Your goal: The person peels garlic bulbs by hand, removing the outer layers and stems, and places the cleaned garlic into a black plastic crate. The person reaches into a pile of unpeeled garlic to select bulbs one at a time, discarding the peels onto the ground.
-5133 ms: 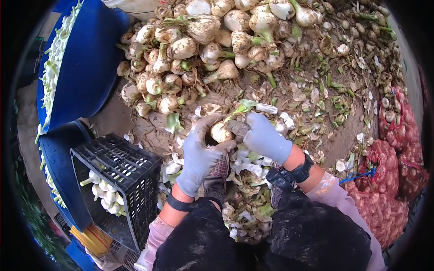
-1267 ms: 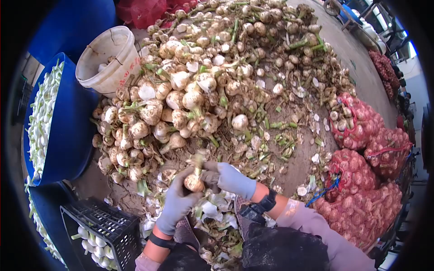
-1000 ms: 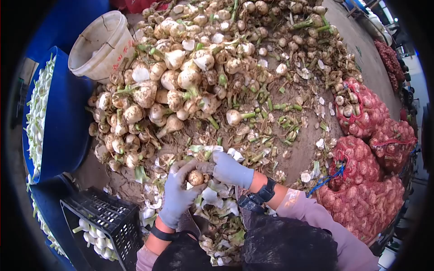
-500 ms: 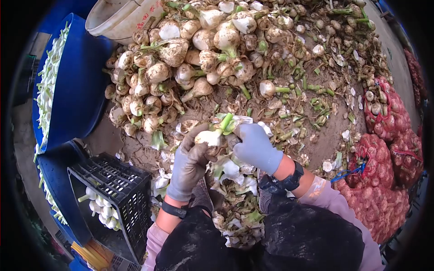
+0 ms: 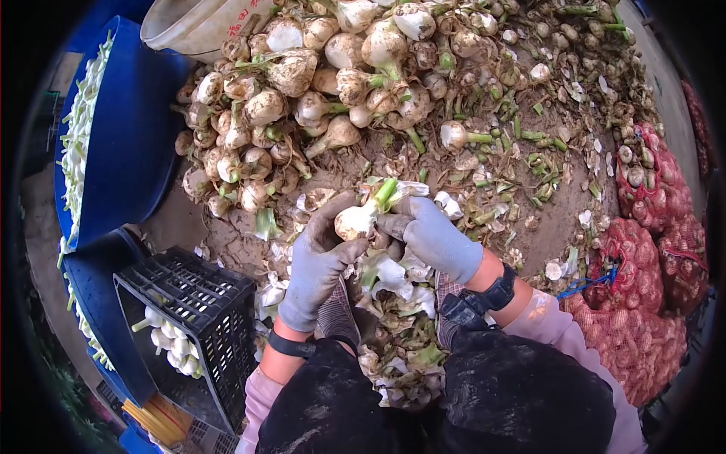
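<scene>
A garlic bulb (image 5: 354,224) with a short green cut stem is between my hands, above a litter of peelings. My left hand (image 5: 316,261), in a dirty grey glove, is closed around the bulb's left side, the thumb below it. My right hand (image 5: 439,238), gloved too, has its fingers bent and pinched at the bulb's right side, by the stem and a loose flap of white skin. Its fingertips are partly hidden. Peeled skins (image 5: 393,280) lie below, between my shoes.
A large heap of soil-stained garlic (image 5: 302,98) lies ahead. At left are a black crate (image 5: 227,318) holding several clean bulbs and a blue tub (image 5: 136,144) of trimmed garlic. Red mesh sacks (image 5: 628,333) of garlic stand at right; a white bucket (image 5: 197,34) is behind.
My right hand has come in lower and closer against the bulb, its fingers now at the bulb's side. The bulb has tilted and turned slightly in my left hand.
</scene>
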The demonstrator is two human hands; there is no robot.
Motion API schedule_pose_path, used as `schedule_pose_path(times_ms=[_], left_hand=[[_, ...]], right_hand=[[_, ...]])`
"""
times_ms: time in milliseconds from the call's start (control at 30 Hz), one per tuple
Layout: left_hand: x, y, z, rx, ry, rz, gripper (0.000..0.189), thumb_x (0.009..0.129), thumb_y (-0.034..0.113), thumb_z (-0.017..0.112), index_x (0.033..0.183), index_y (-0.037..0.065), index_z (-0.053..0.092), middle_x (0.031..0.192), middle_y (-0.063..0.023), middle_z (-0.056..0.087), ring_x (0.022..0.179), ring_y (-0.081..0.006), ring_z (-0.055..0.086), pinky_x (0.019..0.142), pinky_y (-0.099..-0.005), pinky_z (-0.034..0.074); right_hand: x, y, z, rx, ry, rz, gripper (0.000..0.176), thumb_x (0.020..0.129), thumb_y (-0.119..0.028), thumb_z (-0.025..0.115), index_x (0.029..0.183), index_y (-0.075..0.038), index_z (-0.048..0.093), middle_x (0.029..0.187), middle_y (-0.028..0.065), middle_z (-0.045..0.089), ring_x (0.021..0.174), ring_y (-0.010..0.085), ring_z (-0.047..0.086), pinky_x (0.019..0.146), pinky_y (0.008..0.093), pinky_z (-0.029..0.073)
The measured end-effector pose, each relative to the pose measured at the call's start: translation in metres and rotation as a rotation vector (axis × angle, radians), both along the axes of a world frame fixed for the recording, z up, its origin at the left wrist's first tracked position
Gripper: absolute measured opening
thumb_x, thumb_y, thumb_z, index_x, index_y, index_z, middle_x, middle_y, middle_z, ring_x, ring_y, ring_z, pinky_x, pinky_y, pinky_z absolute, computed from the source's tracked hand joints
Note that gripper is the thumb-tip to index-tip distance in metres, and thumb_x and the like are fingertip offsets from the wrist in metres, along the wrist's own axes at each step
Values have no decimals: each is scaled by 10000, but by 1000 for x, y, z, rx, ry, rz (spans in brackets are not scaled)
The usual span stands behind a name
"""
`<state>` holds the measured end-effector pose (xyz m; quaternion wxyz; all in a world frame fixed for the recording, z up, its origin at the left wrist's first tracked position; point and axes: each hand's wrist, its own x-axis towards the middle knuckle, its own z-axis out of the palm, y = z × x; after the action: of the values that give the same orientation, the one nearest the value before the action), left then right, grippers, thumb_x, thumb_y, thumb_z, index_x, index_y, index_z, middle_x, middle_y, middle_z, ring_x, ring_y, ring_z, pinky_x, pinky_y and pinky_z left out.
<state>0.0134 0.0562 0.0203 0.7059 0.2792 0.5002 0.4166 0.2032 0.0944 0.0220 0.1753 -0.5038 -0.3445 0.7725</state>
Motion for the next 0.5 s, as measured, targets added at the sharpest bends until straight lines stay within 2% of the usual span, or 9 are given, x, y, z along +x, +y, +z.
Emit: schedule_pose_path(times_ms=[133,233,300,333,367,400,433,467,500], left_hand=[[2,0,-1,-3,6,-32,651,773,-32,748,1360,-33,467,1302,-81,545,1161,-166,554,1005,-305,458],[6,0,-4,32,78,-75,664,779,31,779,1361,-30,465,1292,-80,553,1162,-165,556,995,-306,469],[5,-3,-8,-37,-123,3,676,789,97,798,1365,-21,464,1283,-79,557,1088,-164,599,945,-296,503],[3,-7,-15,-86,-209,24,641,844,202,766,1372,-2,465,1226,-71,590,976,-162,644,813,-275,549],[3,-6,-13,-87,-207,23,641,844,202,766,1372,-2,465,1226,-71,590,976,-162,644,813,-275,549],[5,-4,-10,-102,-246,10,614,885,295,708,1371,6,469,1190,-73,608,931,-163,655,746,-262,547],[7,-3,-9,-116,-285,-2,606,926,389,649,1370,14,474,1153,-74,626,886,-164,666,679,-249,545],[10,-5,-13,-116,-285,0,606,926,389,649,1370,14,474,1153,-74,626,886,-164,666,679,-249,545],[12,-7,-21,-146,-391,53,623,948,456,577,1381,23,462,1128,-86,636,878,-167,668,655,-236,531]], right_hand=[[5,2,-5,-61,84,-37,225,994,-173,539,958,28,633,770,37,632,577,93,579,517,229,475],[3,0,-4,35,-30,-62,236,1002,-171,524,954,32,633,758,35,630,590,103,587,532,248,482],[3,0,-5,-92,-18,-95,183,944,-147,584,931,25,643,743,70,637,610,135,600,570,309,499],[3,-3,-13,-94,-15,-95,183,944,-147,584,931,25,643,743,70,637,610,135,600,570,309,499],[2,-5,-20,109,-127,-60,165,894,-131,613,923,29,642,732,90,636,611,161,603,594,345,505],[2,-6,-25,313,-240,-23,164,844,-115,642,915,32,641,721,111,634,611,187,606,617,380,511],[4,-8,-27,313,-240,-21,164,844,-115,642,915,32,641,721,111,634,611,187,606,617,380,511],[3,-5,-14,432,-449,101,171,805,-104,650,906,32,638,739,128,636,639,205,614,636,387,511],[1,-3,-8,549,-657,224,184,765,-94,658,898,33,635,756,144,638,668,223,623,655,395,511]])
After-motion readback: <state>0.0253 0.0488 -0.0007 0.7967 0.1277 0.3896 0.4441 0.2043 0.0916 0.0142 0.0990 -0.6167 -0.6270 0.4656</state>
